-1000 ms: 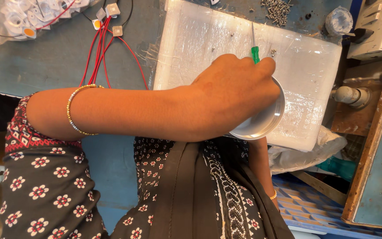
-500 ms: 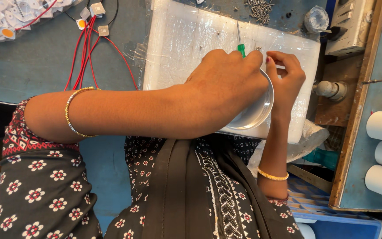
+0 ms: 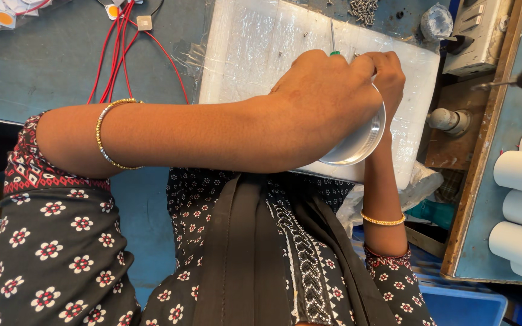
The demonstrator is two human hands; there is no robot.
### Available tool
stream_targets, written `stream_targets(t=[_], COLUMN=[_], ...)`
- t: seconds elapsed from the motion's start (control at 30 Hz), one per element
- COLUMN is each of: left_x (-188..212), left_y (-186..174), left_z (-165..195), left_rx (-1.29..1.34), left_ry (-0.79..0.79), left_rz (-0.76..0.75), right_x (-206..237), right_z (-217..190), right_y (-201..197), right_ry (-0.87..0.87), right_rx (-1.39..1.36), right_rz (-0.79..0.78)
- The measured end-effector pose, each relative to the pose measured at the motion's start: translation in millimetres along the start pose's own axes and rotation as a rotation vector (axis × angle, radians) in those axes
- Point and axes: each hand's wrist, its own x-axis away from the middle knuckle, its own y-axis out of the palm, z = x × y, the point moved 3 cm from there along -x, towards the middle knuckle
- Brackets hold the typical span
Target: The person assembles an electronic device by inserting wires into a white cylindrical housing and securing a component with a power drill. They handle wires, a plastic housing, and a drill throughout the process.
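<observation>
The thin green-handled metal screwdriver (image 3: 332, 41) stands upright, tip pointing away from the person, gripped in the left hand (image 3: 327, 102). Beneath it, the round white-rimmed housing (image 3: 357, 142) rests on the plastic-wrapped white board (image 3: 249, 54); the right hand (image 3: 388, 75) pinches together beside it.

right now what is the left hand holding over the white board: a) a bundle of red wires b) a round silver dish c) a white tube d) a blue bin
b: the left hand grips a round silver dish above the white board, while the red wires lie apart on the table.
</observation>
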Motion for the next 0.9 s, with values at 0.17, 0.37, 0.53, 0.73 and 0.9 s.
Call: stream_targets(t=[0.17, 0.37, 0.53, 0.73, 0.9], left_x=[-0.5, -2.3, -10.0, -13.1, -18.0], left_y=[-0.7, 0.7, 3.5, 4.1, 8.7], left_z=[-0.2, 1.0, 5.7, 4.6, -2.9], left_rx=[0.046, 0.067, 0.054, 0.085, 0.135], left_ry=[0.0, 0.001, -0.061, -0.036, -0.031], left_rz=[0.019, 0.082, 0.018, 0.053, -0.03], right_x=[-5.6, 22.1, 33.0, -3.1, -20.9], right_z=[-2.4, -19.8, -89.9, -173.2, -180.4], right_y=[2.7, -45.4, -138.0, -180.7, -154.5], right_ry=[-0.152, -0.004, 0.086, -0.24, -0.426], right_rx=[0.184, -0.081, -0.222, -0.025, 0.263], right_rz=[-0.078, -0.206, -0.208, -0.45, -0.688])
